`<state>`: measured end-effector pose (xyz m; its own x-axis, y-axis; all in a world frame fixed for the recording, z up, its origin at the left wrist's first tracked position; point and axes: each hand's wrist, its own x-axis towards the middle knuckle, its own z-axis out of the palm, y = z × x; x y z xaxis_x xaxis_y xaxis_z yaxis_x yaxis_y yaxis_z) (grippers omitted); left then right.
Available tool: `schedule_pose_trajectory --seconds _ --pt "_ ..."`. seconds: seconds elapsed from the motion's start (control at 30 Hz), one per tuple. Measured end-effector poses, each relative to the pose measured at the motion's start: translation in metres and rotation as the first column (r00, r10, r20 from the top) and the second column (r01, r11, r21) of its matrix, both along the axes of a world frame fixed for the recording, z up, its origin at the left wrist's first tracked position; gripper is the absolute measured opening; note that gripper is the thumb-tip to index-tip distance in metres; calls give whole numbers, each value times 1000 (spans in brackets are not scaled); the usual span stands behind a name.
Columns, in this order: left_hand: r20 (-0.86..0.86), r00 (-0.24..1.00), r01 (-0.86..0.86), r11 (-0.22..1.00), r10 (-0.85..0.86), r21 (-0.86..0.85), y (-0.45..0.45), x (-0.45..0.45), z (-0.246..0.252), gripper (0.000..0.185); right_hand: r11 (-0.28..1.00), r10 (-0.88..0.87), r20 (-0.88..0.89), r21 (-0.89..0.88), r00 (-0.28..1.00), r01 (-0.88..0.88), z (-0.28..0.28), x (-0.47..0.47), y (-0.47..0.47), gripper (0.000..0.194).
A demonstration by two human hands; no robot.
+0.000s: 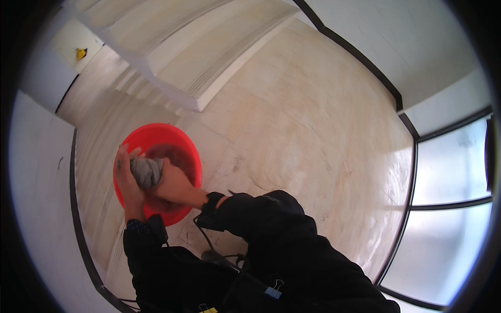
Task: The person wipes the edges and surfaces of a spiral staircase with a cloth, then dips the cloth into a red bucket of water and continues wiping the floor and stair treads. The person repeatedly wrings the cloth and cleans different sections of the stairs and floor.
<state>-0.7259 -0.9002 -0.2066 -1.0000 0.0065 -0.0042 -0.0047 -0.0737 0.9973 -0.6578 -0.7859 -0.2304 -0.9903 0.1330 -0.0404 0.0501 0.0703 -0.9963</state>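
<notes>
A bunched grey cloth [146, 172] is held between both hands, above a red plastic bucket [191, 148] that contains dark water [178, 154]. My left hand [128, 176] lies along the cloth's left side, its fingers pointing up towards the bucket's far rim. From the right, my right hand [171, 183] grips the same cloth, its wrist crossing the bucket's right rim. The bucket stands on the tiled floor, near the stair edge at the left. Part of the cloth is hidden by the fingers.
Pale stone steps [219, 47] rise at the upper left, and other steps [101, 113] lie beyond the bucket. White walls with dark skirting [358, 56] border the landing. Frosted panes in a dark frame [450, 172] stand at the right. Cables [205, 236] hang near my sleeves.
</notes>
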Motion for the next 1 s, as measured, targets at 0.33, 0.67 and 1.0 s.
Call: schedule_pose_trajectory --seconds 0.33,0.67,1.0 --pt "92 908 362 876 -408 318 12 14 2 42 996 -17 189 -83 982 33 31 -7 42 58" --pt "91 883 392 830 -460 396 23 16 10 48 951 -77 1 301 997 73 58 6 83 48" --pt "166 867 412 863 -470 291 29 18 18 50 880 -144 -5 -457 990 126 64 8 103 33"
